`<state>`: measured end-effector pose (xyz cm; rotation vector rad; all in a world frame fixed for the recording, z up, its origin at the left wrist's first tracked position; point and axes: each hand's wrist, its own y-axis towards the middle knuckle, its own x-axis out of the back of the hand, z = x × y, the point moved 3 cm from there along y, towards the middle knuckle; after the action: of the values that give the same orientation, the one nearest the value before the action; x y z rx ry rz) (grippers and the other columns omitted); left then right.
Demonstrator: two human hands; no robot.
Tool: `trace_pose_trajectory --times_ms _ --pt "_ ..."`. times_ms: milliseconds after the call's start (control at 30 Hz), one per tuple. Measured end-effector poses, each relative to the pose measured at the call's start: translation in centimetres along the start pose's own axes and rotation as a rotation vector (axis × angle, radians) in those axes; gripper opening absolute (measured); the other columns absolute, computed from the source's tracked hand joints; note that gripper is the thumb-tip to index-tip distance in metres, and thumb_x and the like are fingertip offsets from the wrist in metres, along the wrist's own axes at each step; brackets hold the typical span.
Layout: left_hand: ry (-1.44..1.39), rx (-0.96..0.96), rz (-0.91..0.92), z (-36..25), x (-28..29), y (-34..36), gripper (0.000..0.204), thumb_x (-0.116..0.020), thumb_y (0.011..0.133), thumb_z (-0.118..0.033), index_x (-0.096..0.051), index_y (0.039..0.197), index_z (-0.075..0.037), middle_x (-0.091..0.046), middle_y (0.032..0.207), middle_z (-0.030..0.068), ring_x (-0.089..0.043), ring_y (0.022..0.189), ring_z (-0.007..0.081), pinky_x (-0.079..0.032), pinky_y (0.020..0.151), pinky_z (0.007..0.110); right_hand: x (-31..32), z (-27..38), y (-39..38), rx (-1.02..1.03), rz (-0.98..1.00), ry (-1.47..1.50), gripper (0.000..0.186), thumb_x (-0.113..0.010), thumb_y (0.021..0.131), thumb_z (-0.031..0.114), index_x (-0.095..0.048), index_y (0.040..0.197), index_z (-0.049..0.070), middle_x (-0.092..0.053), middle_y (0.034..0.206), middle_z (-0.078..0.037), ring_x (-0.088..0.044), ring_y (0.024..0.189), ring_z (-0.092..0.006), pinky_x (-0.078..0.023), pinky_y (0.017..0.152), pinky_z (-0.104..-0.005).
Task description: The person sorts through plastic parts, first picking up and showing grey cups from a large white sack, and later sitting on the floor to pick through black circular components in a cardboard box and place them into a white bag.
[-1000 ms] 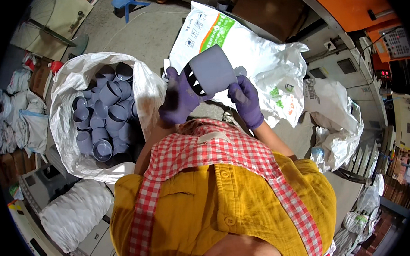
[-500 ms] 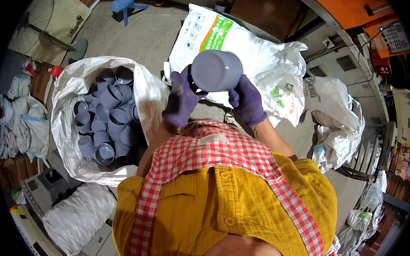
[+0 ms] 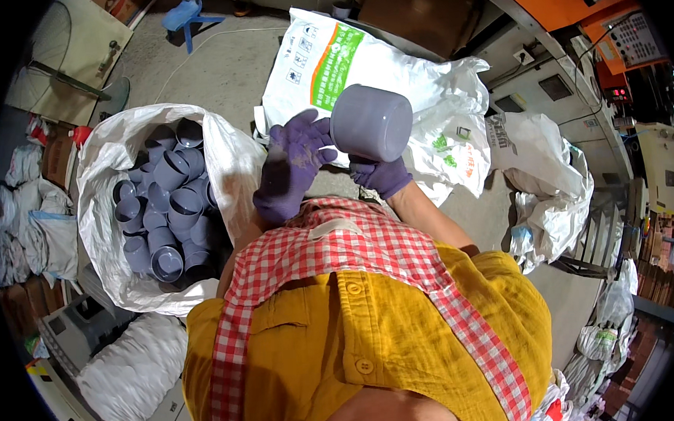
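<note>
- The right hand (image 3: 381, 176), in a purple work glove, holds a grey-purple cylindrical plastic cup (image 3: 370, 122) from below, against its lower side.
- The left hand (image 3: 293, 163), in a matching glove with pale smudges, is spread wide with its fingers apart, just beside the cup's left edge; whether a fingertip touches the cup cannot be told.
- The cup is raised in front of the body, tilted, its smooth outer wall toward the camera, and it overlaps the view of a white plastic sack with orange and green print (image 3: 284, 68).
- That printed sack lies flat and creased on the grey concrete floor (image 3: 230, 52), beyond the hands.
- To the left stands a wide-mouthed white woven sack (image 3: 98, 231), its rim folded outward, holding a heap of similar grey-purple plastic cups (image 3: 171, 208) that lie at various angles.
- The person wears a red-and-white checked apron (image 3: 301, 247) over a mustard-yellow buttoned shirt (image 3: 298, 350).
- A crumpled white sack (image 3: 552, 176) sits on the right, and a small blue plastic stool (image 3: 182, 15) stands at the upper left.
</note>
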<state>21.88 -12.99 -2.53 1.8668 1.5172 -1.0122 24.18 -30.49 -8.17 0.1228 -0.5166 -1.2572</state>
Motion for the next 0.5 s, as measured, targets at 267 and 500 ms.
trace_pose_trajectory --times_ms 267,500 --pt "0.135 0.253 -0.166 0.7 1.8 -1.2 0.053 -0.030 0.095 -0.043 -0.051 0.117 0.001 -0.055 0.117 0.0167 -0.055 0.102 0.0289 -0.046 0.077 0.038 -3.1 0.3 -0.6 -1.021 0.058 1.910 0.014 -0.047 0.093 0.023 -0.052 0.095 0.010 -0.057 0.074 -0.003 -0.053 0.054 -0.0093 -0.047 0.047 -0.0197" --pt "0.990 -0.499 -0.657 -9.7 1.0 -5.7 0.028 -0.055 0.087 -0.016 -0.056 0.107 0.004 -0.058 0.109 0.0180 -0.056 0.101 0.0283 -0.043 0.091 0.040 -3.6 -2.1 1.3 -1.105 0.181 0.765 0.025 -0.045 0.095 0.027 -0.053 0.105 0.005 -0.060 0.081 -0.003 -0.051 0.060 -0.0095 -0.042 0.048 -0.0223"
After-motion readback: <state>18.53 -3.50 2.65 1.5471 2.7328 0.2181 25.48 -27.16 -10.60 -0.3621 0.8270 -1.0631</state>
